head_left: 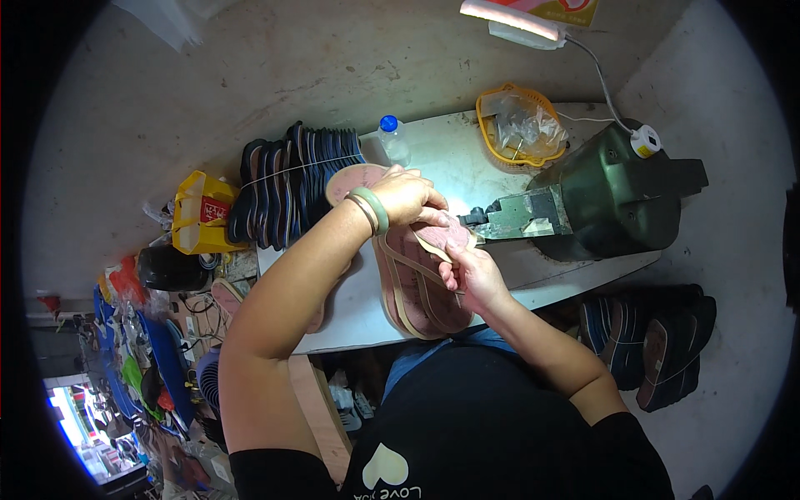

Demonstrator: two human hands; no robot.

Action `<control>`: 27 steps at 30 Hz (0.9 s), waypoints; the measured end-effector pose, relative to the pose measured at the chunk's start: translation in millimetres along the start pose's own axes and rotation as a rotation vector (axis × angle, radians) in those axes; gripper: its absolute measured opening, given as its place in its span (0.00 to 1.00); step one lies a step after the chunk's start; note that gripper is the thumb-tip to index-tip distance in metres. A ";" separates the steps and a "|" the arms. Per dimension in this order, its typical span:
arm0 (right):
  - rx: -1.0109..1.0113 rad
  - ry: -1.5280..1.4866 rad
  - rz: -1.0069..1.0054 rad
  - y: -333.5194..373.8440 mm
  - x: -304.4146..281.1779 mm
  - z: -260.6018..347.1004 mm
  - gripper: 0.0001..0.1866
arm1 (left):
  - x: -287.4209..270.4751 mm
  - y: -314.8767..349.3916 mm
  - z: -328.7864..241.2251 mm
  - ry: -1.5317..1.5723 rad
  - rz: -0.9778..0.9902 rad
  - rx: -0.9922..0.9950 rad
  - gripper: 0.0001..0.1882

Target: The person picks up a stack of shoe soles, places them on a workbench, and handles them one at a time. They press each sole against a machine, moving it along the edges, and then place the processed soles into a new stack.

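Note:
Both hands hold a pink insole (442,239) with a pale edge, its far end up against the head of a green machine (508,218). My left hand (402,198), with a green bangle at the wrist, presses its fingers on the insole's upper side. Pinching the near edge is my right hand (475,273), thumb on top. Beneath the hands lie several more pink insoles (404,296) in an overlapping pile on the white table (354,310). Another insole (352,179) pokes out behind my left wrist. The contact point at the machine is partly hidden by my fingers.
A tied row of dark soles (287,179) stands at the back left, next to a yellow container (198,212). Behind are a blue-capped bottle (392,140) and an orange basket (521,154) with plastic bags. A lit lamp (521,23) hangs above. Tied sole bundles (667,346) sit at the right.

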State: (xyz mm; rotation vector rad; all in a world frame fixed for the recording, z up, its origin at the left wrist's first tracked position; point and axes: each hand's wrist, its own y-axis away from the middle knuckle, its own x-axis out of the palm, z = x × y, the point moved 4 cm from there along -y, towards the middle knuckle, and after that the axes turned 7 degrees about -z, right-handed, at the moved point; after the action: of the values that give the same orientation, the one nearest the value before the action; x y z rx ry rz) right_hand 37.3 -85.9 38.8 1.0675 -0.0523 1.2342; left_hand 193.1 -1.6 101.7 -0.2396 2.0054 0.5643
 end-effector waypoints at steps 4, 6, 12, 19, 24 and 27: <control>-0.053 0.124 -0.031 -2.1 -5.9 7.1 0.15 | 3.7 11.3 -0.9 0.102 0.026 -0.159 0.20; -0.074 0.174 -0.021 -3.2 -7.5 12.8 0.16 | 6.4 16.9 -4.3 0.125 -0.020 -0.190 0.19; -0.085 0.320 -0.024 -10.9 -18.6 22.3 0.19 | 17.5 32.4 -18.5 0.331 -0.088 -0.380 0.22; -0.116 0.330 -0.045 -7.8 -16.7 18.1 0.21 | 41.1 38.8 -22.2 0.390 -0.214 -0.507 0.21; -0.056 0.250 0.107 43.8 0.3 5.1 0.16 | 42.1 38.2 -33.9 0.440 -0.299 -0.610 0.26; -0.031 0.206 0.129 77.1 -5.8 -1.9 0.21 | 43.2 36.2 -36.0 0.415 -0.340 -0.619 0.24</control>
State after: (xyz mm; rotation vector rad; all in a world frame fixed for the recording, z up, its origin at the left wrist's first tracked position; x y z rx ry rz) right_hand -25.9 -93.5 82.9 0.9170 0.0185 1.4499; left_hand 129.7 15.5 88.5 -1.1292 2.0563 0.9584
